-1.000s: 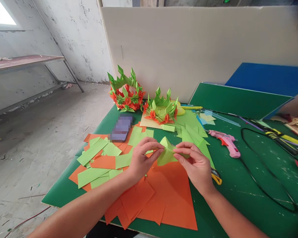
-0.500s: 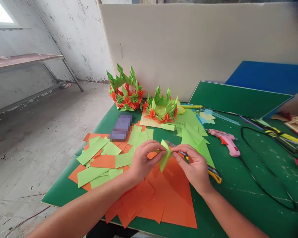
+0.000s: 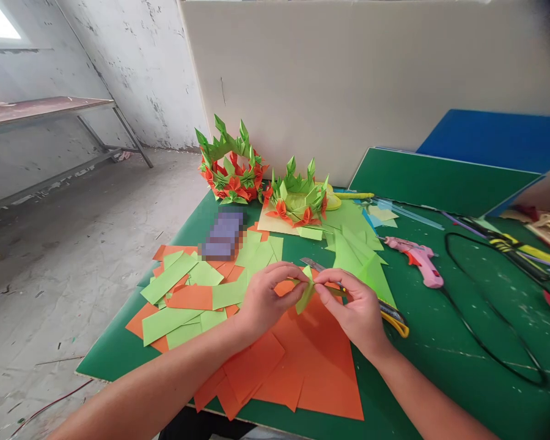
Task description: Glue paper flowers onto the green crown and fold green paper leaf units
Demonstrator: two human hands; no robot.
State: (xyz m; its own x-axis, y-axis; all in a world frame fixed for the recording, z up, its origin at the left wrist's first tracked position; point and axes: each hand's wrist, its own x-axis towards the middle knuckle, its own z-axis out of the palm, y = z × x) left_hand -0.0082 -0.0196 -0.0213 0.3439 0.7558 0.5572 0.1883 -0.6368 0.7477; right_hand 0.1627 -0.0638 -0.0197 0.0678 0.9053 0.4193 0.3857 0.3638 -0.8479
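Above the orange paper sheets (image 3: pixel 321 360), a small folded piece of light green paper (image 3: pixel 306 298) is held between both hands. My left hand (image 3: pixel 270 299) pinches it from the left with thumb and fingertips. From the other side, my right hand (image 3: pixel 355 308) grips its edge between thumb and forefinger. Partly behind the right hand lies a yellow-handled utility knife (image 3: pixel 396 321), its blade tip showing past the fingers. Cut green paper strips (image 3: pixel 169 278) and orange pieces are spread left of my hands.
Two green and orange folded-paper crowns, one taller (image 3: pixel 233 165) and one lower (image 3: pixel 297 198), stand at the back. A pink glue gun (image 3: pixel 417 260) with a looping black cord lies right. A blurred purple block (image 3: pixel 223 234) is at left. Green and blue boards (image 3: pixel 444 180) lean behind.
The green paper has been turned and pressed narrower between my fingertips. My hands have drawn slightly closer together, and the right one has shifted a little left.
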